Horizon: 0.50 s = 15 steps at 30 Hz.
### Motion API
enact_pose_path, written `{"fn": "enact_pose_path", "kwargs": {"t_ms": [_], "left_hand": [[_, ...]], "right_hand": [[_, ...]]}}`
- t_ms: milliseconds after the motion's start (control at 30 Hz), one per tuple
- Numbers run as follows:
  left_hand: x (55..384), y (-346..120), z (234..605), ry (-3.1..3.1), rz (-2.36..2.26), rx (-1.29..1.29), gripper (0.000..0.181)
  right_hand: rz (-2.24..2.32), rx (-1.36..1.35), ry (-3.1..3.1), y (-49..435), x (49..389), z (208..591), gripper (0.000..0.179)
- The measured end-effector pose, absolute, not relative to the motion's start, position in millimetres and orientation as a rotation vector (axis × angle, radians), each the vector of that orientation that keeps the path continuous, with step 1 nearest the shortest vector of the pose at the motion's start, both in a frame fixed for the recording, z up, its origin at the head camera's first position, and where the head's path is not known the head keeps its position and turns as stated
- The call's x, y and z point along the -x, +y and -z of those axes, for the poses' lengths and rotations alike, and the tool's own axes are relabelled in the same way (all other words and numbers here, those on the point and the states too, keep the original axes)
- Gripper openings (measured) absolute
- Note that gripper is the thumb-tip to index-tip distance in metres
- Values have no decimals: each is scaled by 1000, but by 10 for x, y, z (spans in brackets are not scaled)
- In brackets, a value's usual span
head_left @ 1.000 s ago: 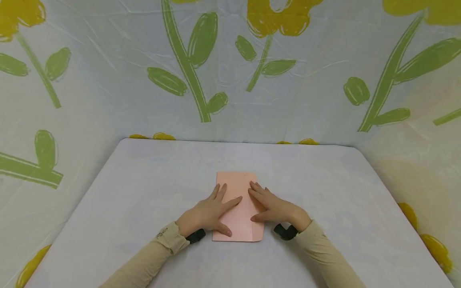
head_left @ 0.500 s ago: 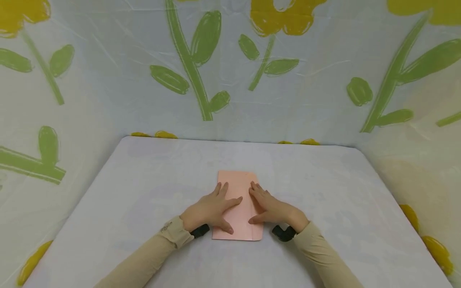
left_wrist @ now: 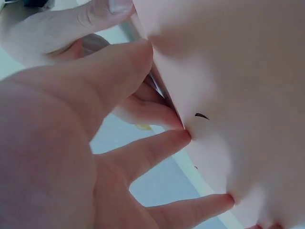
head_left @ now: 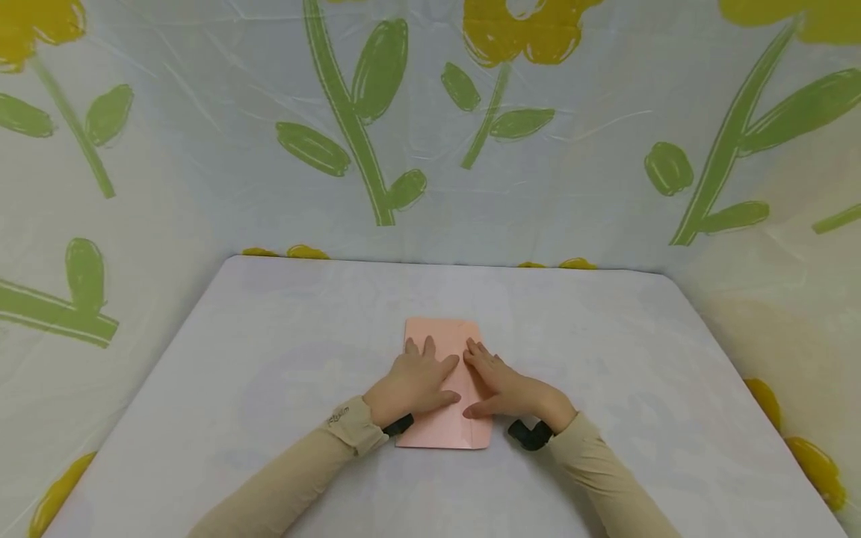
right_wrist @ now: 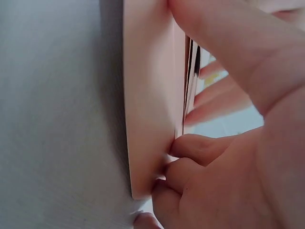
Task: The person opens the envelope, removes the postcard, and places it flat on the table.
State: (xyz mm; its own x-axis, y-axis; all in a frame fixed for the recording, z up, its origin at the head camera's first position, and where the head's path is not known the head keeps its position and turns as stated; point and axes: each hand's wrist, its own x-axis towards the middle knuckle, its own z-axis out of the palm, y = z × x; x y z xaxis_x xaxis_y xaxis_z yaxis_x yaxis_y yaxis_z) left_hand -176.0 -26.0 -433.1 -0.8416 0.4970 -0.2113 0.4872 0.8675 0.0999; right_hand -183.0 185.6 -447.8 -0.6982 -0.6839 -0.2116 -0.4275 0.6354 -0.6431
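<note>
A pink paper envelope [head_left: 437, 435] lies on the table, its long sides running away from me and a narrow flap [head_left: 480, 433] along the right side. Spread across its left and middle part is my left hand [head_left: 413, 382], fingertips pressing on the paper. In the left wrist view the same fingertips dent the pink surface [left_wrist: 248, 62], which carries a small black mark [left_wrist: 202, 116]. My right hand [head_left: 516, 390] rests on the flap, thumb nearest me, fingers pointing away. Stacked paper edges [right_wrist: 187, 90] show beside the flap's crease in the right wrist view.
The pale tabletop [head_left: 296, 314] stretches around the envelope on all sides. Flower-patterned cloth [head_left: 229, 149] hangs behind the table and at both sides. Black wrist cameras [head_left: 530, 435] sit under the cuffs of the beige sleeves [head_left: 296, 471].
My left hand has slid rightward over the envelope, its thumb and index finger now closer to the right hand. The right hand has stayed at the flap, and the envelope lies where it was.
</note>
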Motion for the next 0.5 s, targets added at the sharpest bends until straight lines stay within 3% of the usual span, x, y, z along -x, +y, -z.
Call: {"fn": "enact_pose_path", "kwargs": {"t_ms": [500], "left_hand": [[1838,-26,4312,2789,196,-660,78]], "right_hand": [[808,880,2388,1848,1849,4494,97]]}}
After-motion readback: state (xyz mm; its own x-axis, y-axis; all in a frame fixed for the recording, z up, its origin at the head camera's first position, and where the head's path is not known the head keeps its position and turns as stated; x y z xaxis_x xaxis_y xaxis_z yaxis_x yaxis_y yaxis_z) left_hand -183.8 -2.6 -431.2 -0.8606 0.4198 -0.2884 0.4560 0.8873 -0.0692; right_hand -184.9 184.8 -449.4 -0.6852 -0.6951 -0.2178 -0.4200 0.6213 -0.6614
